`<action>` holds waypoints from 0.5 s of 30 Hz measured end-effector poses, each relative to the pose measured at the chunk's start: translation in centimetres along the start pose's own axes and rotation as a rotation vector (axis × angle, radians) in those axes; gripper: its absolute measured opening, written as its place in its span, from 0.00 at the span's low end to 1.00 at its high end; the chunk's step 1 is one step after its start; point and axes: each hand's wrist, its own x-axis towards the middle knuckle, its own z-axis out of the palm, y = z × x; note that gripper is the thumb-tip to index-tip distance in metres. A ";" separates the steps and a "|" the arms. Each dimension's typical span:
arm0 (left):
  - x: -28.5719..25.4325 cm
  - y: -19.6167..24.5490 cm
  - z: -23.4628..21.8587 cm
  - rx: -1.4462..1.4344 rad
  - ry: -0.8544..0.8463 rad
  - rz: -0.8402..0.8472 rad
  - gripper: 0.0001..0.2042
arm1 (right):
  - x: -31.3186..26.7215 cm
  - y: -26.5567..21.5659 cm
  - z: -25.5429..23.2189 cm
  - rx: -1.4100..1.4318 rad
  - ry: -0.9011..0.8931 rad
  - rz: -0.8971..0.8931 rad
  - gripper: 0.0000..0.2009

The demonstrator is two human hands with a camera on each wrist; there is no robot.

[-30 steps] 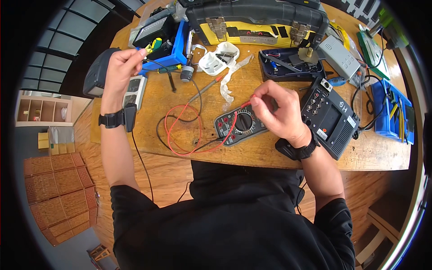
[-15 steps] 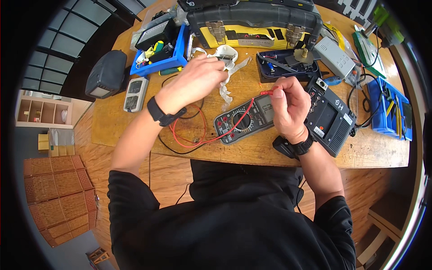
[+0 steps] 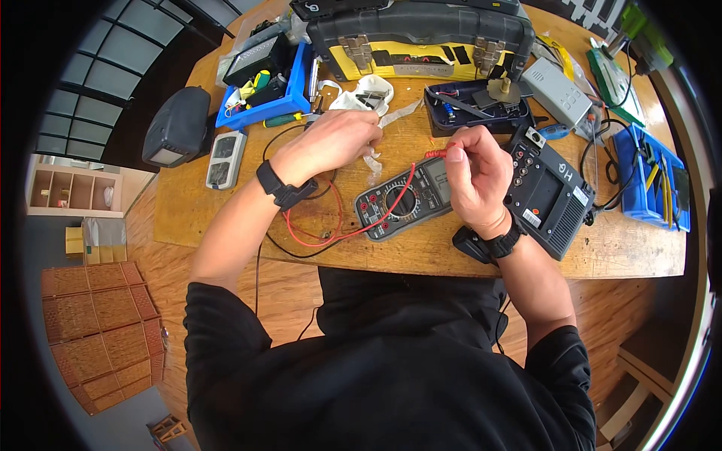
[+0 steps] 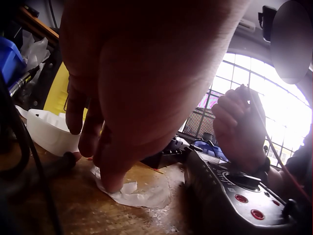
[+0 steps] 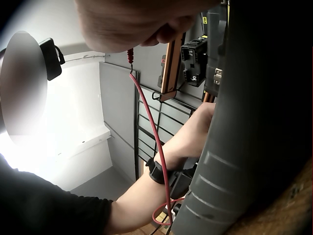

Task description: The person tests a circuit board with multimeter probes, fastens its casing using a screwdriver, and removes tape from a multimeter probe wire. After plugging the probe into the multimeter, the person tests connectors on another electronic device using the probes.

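Note:
My left hand reaches down over the middle of the bench, fingers extended. In the left wrist view one fingertip rests on a crumpled translucent strip lying on the wood. A dark rod-shaped tool lies close beside those fingers. My right hand is raised over the right end of a multimeter and grips a red test probe; the probe's tip is hidden. Its red lead hangs from the hand in the right wrist view. The multimeter lies face up, its display partly covered by my right hand.
A white plastic case sits beyond my left hand. Blue bins stand at both sides, with a yellow-black toolbox at the back. A black device lies right of my right hand, below an opened dark housing.
My left hand has left the blue bin and come right and down to the middle of the bench. My right hand, still gripping the red probe, has shifted slightly right, uncovering part of the multimeter's display.

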 end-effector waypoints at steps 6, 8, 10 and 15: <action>0.1 0.3 -1.0 -0.069 -0.004 -0.043 0.06 | -0.1 0.2 0.0 -0.007 -0.006 0.009 0.08; -0.1 0.2 -1.7 -0.123 -0.023 -0.075 0.06 | 0.0 0.2 0.1 -0.006 0.000 -0.008 0.08; -0.3 -0.3 -2.3 -0.230 0.028 -0.125 0.06 | 0.0 0.1 0.1 -0.006 0.001 -0.005 0.08; -0.5 -0.2 -3.0 -0.599 0.098 -0.216 0.05 | 0.0 0.0 0.1 -0.012 0.002 -0.012 0.08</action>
